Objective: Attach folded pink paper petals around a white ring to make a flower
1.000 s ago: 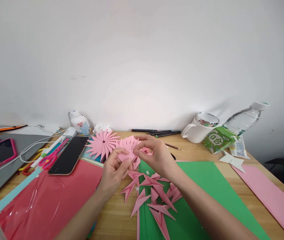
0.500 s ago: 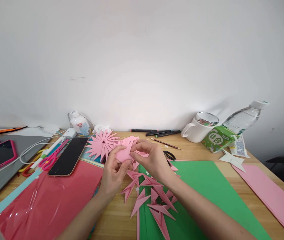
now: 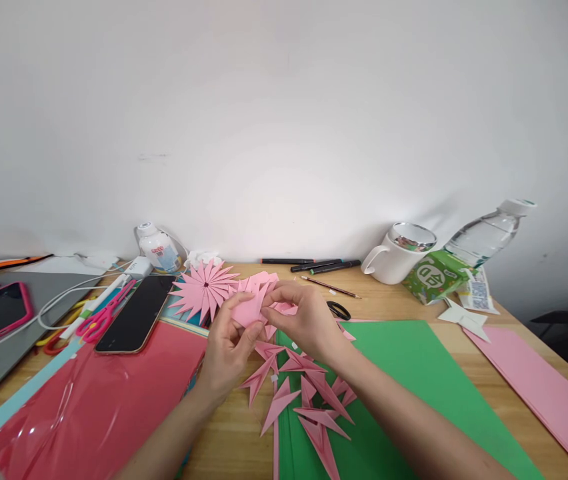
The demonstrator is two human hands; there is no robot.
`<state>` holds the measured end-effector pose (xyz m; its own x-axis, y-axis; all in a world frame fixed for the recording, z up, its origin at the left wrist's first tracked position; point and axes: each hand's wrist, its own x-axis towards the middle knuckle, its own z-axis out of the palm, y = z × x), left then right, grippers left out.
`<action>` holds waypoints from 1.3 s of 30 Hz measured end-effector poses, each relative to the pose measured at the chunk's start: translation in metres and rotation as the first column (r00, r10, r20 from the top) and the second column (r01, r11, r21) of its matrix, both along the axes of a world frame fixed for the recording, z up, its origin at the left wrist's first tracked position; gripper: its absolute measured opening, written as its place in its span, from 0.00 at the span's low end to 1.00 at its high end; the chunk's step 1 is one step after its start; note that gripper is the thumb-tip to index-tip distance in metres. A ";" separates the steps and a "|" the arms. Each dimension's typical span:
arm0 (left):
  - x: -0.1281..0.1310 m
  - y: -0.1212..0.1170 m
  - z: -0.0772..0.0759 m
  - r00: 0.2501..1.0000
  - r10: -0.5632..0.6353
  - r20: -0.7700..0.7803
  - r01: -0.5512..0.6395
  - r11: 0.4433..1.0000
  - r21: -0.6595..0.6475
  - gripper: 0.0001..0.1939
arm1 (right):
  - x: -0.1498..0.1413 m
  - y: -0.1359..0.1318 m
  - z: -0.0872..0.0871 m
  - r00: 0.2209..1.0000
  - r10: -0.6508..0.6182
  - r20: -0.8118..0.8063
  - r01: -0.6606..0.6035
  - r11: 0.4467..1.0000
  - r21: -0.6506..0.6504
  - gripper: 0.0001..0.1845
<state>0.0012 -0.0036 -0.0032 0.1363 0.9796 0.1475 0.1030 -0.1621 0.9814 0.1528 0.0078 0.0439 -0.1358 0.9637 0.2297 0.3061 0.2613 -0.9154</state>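
Between my two hands is a folded pink paper piece (image 3: 248, 309) with pointed tips. My left hand (image 3: 229, 343) pinches its lower left side, thumb in front. The fingers of my right hand (image 3: 304, 317) are closed on its right edge, partly hiding it. Just left of it lies a finished-looking pink paper star (image 3: 205, 285) with many points around a small central hole. Below my hands, several loose folded pink paper pieces (image 3: 317, 420) are scattered over the green paper and the wood. More pink pieces behind my fingers are partly hidden.
Green paper sheets (image 3: 404, 380) lie at right, red paper in plastic (image 3: 104, 400) at left. A black phone (image 3: 137, 313), pink scissors (image 3: 107, 317) and white bottle (image 3: 159, 248) sit left. Pens (image 3: 317, 265), a white mug (image 3: 399, 253), a green box (image 3: 434, 275) and a water bottle (image 3: 487, 233) stand behind.
My hands stay in nearly the same place on the folded pink piece. The view has shifted very slightly; nothing else has visibly moved.
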 end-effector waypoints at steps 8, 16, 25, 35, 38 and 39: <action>0.000 0.001 -0.002 1.000 -0.009 -0.014 0.009 1.000 -0.003 0.24 | -0.001 0.000 0.001 0.987 -0.046 0.155 0.031 0.995 0.098 0.09; -0.003 0.001 -0.003 1.000 -0.012 -0.019 0.012 1.000 0.004 0.24 | -0.005 -0.003 -0.004 0.974 -0.121 0.192 0.070 0.965 0.254 0.09; 0.000 0.002 -0.001 0.998 -0.044 -0.034 0.044 0.999 -0.004 0.23 | 0.008 0.003 0.000 0.969 -0.119 0.215 0.062 0.965 0.256 0.09; -0.001 0.002 -0.002 0.999 -0.041 -0.012 0.041 0.999 -0.036 0.26 | 0.006 0.003 0.004 0.998 0.024 0.063 -0.021 0.998 -0.058 0.09; -0.002 0.003 -0.003 0.999 -0.039 -0.035 0.038 0.999 -0.027 0.26 | 0.006 0.003 0.004 0.997 0.027 0.066 -0.023 0.998 -0.053 0.09; -0.003 0.003 -0.003 0.998 -0.041 -0.040 0.040 0.999 -0.026 0.26 | 0.006 0.002 0.004 0.997 0.025 0.079 -0.021 0.999 -0.045 0.09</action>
<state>-0.0014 -0.0009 -0.0066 0.1811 0.9766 0.1163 0.1362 -0.1420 0.9804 0.1584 0.0098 0.0478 -0.1739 0.9691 0.1748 0.3726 0.2290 -0.8993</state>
